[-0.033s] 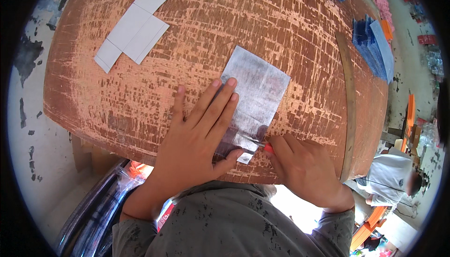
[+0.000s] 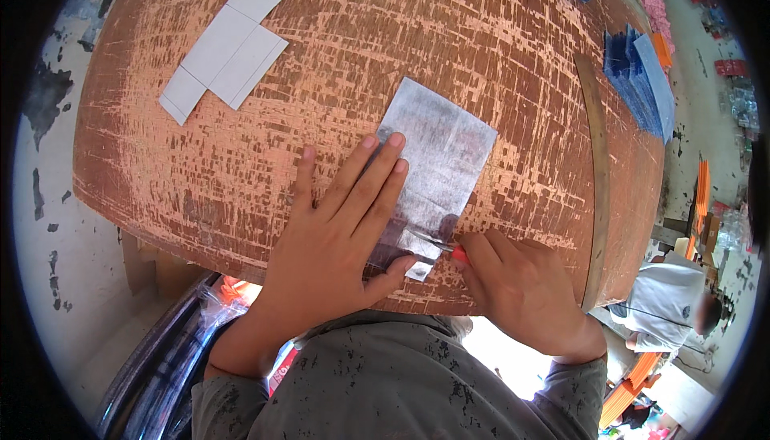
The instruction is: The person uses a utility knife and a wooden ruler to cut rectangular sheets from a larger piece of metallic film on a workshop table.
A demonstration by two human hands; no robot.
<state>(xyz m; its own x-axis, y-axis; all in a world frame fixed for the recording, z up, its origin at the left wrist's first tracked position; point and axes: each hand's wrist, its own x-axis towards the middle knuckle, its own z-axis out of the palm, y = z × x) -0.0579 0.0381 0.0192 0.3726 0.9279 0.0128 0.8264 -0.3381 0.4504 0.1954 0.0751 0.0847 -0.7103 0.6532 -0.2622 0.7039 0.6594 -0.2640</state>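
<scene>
1. Worn brown table — a white cut-out card lies far left.
2. Silvery sheet lies near the front edge.
3. Left hand presses it, fingers spread flat.
4. Right hand is closed round a red-handled blade — its tip on the sheet.

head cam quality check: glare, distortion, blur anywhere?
Head view: strong fisheye, table edges bow and the corners go black. Soft glare whitens the silver sheet under the left hand. The right hand with its red-handled tool is sharp. Floor at bottom right is overexposed; the person there is small and soft.
</scene>
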